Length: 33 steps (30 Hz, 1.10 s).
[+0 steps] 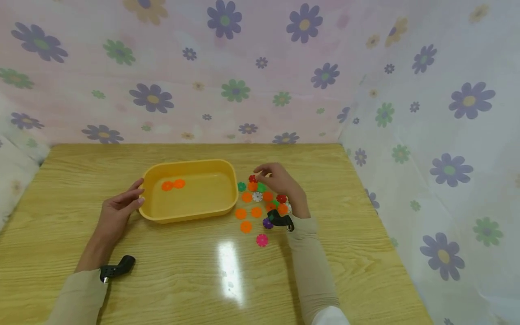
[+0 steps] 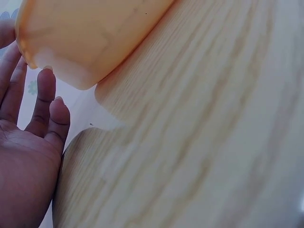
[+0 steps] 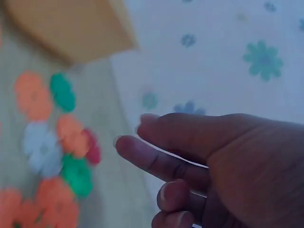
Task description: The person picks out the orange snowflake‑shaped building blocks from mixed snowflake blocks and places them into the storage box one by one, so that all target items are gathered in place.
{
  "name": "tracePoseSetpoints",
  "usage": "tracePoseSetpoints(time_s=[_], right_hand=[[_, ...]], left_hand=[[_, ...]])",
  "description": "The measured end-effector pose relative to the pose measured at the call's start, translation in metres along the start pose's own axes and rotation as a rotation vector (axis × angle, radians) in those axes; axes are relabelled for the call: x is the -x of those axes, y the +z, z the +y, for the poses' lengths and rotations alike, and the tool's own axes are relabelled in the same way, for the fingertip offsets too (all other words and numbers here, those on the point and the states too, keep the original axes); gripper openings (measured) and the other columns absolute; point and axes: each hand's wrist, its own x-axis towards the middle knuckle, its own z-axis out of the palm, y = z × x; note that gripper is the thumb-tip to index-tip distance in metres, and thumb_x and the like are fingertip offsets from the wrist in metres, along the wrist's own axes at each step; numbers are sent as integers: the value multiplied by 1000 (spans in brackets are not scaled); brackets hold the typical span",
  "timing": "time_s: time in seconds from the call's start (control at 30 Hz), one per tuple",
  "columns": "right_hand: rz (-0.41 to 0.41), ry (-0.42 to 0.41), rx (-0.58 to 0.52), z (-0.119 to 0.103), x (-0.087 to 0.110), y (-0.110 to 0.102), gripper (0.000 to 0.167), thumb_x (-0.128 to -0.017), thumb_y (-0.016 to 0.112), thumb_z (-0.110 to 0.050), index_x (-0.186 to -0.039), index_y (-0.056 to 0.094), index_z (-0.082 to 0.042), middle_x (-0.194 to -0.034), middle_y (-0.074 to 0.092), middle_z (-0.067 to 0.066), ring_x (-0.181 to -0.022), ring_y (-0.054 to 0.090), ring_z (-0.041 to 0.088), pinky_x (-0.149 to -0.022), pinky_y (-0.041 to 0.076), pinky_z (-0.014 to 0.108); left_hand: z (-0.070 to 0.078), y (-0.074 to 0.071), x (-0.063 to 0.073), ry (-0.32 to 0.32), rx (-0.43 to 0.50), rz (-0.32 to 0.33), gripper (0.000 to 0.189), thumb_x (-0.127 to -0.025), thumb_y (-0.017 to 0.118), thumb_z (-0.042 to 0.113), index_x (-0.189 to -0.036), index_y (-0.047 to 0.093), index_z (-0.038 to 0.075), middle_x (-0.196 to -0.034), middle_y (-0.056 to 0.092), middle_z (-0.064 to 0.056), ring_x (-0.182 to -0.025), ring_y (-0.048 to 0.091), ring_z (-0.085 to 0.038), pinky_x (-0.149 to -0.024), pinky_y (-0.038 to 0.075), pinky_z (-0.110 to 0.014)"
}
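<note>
A yellow plastic tray [image 1: 195, 198] stands on the table, with two orange notched discs [image 1: 179, 183] side by side on its floor. My left hand [image 1: 115, 212] touches the tray's left end, its fingers and thumb extended and spread at the rim. To the right of the tray lies a loose group of flower-shaped plastic discs, among them orange, white [image 1: 257, 197], teal [image 1: 241, 186] and green ones. Over the far side of this group hovers my right hand [image 1: 280, 180], near a red disc [image 1: 253, 178]. Nothing shows between its thumb and index finger in the right wrist view.
Nearest the table's front, a purple disc [image 1: 267, 223] and a pink disc [image 1: 262, 240] lie at the group's edge. Black camera mounts [image 1: 118, 268] sit on both wrists. Behind and to the right of the wood-grain table [image 1: 170, 280] hangs a flower-patterned cloth [image 1: 276, 72].
</note>
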Motion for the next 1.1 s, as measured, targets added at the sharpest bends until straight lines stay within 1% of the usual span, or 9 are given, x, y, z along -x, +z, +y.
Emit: tracePoseSetpoints(time_s=[0.1, 0.17, 0.23, 0.37, 0.57, 0.67, 0.8, 1.0, 1.1], right_hand=[[-37, 107, 28, 18, 12, 1, 31, -101, 62, -12, -129, 67, 0, -116, 68, 16, -91, 63, 26, -77, 54, 34], [-58, 146, 26, 26, 18, 3, 31, -98, 67, -11, -127, 68, 0, -116, 68, 17, -91, 63, 26, -76, 55, 34], [-60, 167, 21, 31, 22, 3, 32, -94, 72, -10, -124, 69, 0, -116, 68, 16, -95, 63, 26, -79, 56, 36], [-36, 171, 11, 40, 27, 5, 32, -89, 79, -10, -118, 71, 0, -113, 70, 15, -98, 63, 27, -85, 57, 38], [11, 184, -23, 52, 27, 5, 28, -85, 83, -11, -111, 74, -3, -105, 72, 12, -96, 66, 25, -81, 58, 35], [6, 163, -26, 55, 26, 5, 25, -86, 82, -10, -109, 75, -1, -102, 73, 12, -94, 67, 24, -79, 57, 33], [-4, 135, -43, 57, 25, 5, 22, -88, 80, -6, -108, 75, 1, -96, 71, 11, -85, 62, 21, -73, 53, 29], [-29, 173, -93, 58, 26, 7, 21, -90, 77, -4, -110, 73, 2, -91, 62, 7, -80, 51, 18, -68, 46, 26], [-35, 179, -103, 58, 26, 7, 15, -93, 74, -5, -106, 73, 2, -94, 65, 8, -78, 53, 18, -68, 48, 25]], left_hand=[[-1, 0, -1, 9, 20, -8, 29, -97, 54, -17, -122, 67, -13, -138, 65, 5, -136, 51, 0, -103, 46, -13], [0, 0, -1, 10, 34, -11, 29, -97, 53, -17, -122, 68, -12, -138, 66, 5, -136, 51, 0, -104, 46, -13], [0, 0, -1, 9, 41, -12, 30, -97, 53, -18, -122, 68, -12, -138, 66, 5, -136, 51, 0, -104, 46, -13], [2, 0, -1, 3, 31, -12, 29, -97, 54, -17, -123, 66, -14, -138, 65, 6, -136, 51, 1, -104, 45, -12], [4, 2, -1, -5, 34, -17, 29, -97, 54, -16, -124, 66, -13, -139, 65, 6, -136, 50, 1, -104, 45, -12], [4, 2, 0, -9, 51, -27, 30, -98, 53, -16, -124, 67, -12, -140, 64, 6, -137, 50, 1, -104, 45, -13], [3, 0, 0, -8, 58, -35, 32, -98, 51, -17, -125, 67, -11, -141, 63, 5, -138, 49, 0, -105, 46, -14], [2, 0, 0, -7, 75, -39, 32, -98, 51, -18, -125, 67, -11, -141, 63, 5, -138, 49, 0, -105, 45, -14], [2, 0, -1, -3, 81, -36, 32, -98, 51, -18, -124, 67, -11, -141, 64, 4, -138, 49, -1, -105, 45, -14]])
